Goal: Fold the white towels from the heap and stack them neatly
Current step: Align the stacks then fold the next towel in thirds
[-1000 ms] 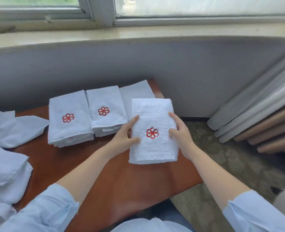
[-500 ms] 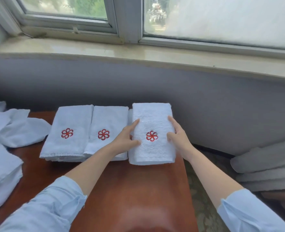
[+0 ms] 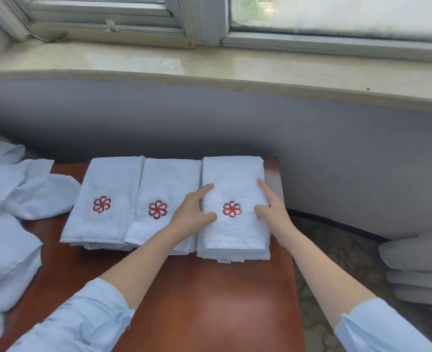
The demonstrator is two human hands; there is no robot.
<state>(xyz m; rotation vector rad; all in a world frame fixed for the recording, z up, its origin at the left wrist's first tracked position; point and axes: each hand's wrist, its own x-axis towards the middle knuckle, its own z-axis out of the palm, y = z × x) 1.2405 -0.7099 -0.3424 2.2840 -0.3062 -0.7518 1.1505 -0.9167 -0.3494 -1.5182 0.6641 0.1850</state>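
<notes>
Seating the folded towel [image 3: 232, 232] atop the rightmost stack [image 3: 235, 255] at the far right corner of the table [image 3: 184, 301], with left hand [image 3: 192, 214] and right hand [image 3: 273, 212] laid flat and unclenched against its sides, gripping nothing; next, probably: squaring edges, letting go, reaching left into the heap [image 3: 4, 237].

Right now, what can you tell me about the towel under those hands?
The folded towel is white terry with a red embroidered flower facing up. It lies flat atop the rightmost stack at the far right corner of the brown table, beside a second stack. The left hand and right hand rest on its long edges.
</notes>
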